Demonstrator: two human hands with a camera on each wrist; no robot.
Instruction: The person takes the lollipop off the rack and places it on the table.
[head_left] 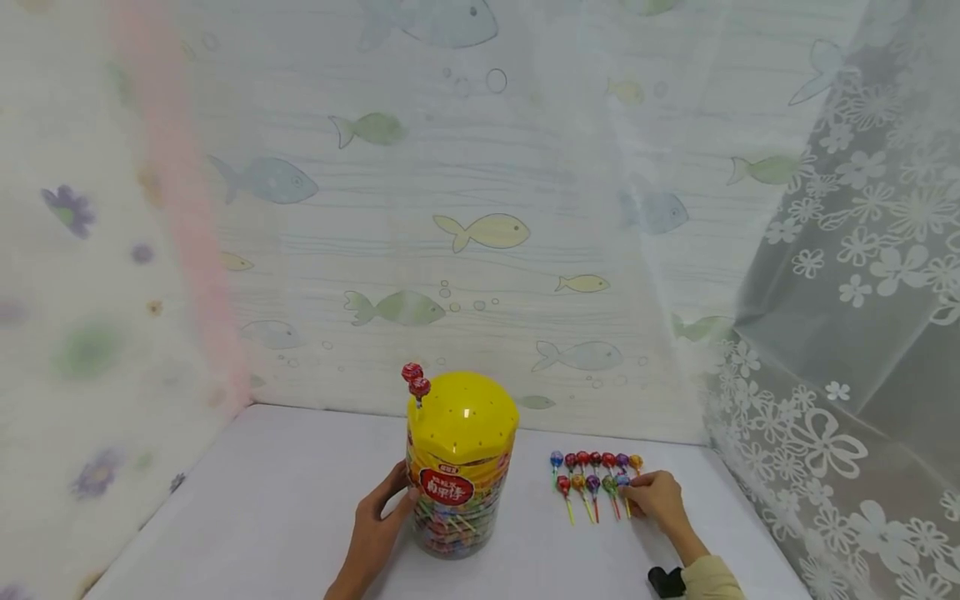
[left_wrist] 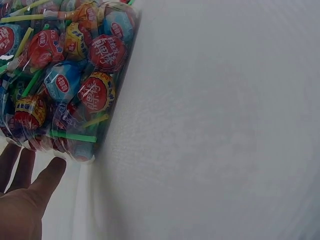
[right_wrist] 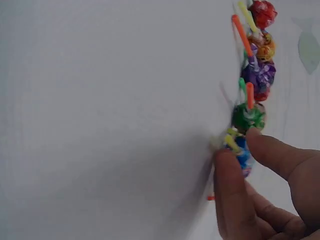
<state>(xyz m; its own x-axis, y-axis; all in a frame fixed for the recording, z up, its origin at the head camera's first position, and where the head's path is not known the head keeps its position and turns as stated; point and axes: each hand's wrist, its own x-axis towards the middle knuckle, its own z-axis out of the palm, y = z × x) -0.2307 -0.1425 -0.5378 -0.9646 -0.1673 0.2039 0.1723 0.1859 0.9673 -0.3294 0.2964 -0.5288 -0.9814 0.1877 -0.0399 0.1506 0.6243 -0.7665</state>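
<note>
A tall clear jar point(head_left: 457, 529) of wrapped lollipops with a yellow lid point(head_left: 468, 408) stands upright in the middle. Two red lollipops point(head_left: 420, 387) stick up at the lid's left edge. My left hand point(head_left: 375, 521) touches the jar's left side, thumb and fingers spread; in the left wrist view its fingertips point(left_wrist: 55, 167) meet the jar's wall. To the right, two rows of lollipops lie on the table. At the right end of the front row, my right hand point(head_left: 660, 500) pinches a blue lollipop point(right_wrist: 242, 152) between thumb and fingers, beside a green lollipop point(right_wrist: 248, 117).
The white table point(head_left: 315, 467) runs back to a fish-print curtain point(head_left: 480, 333). A sheer flowered curtain point(head_left: 840, 467) hangs at the right edge. Near my right sleeve point(head_left: 711, 579) is a small black object point(head_left: 666, 582).
</note>
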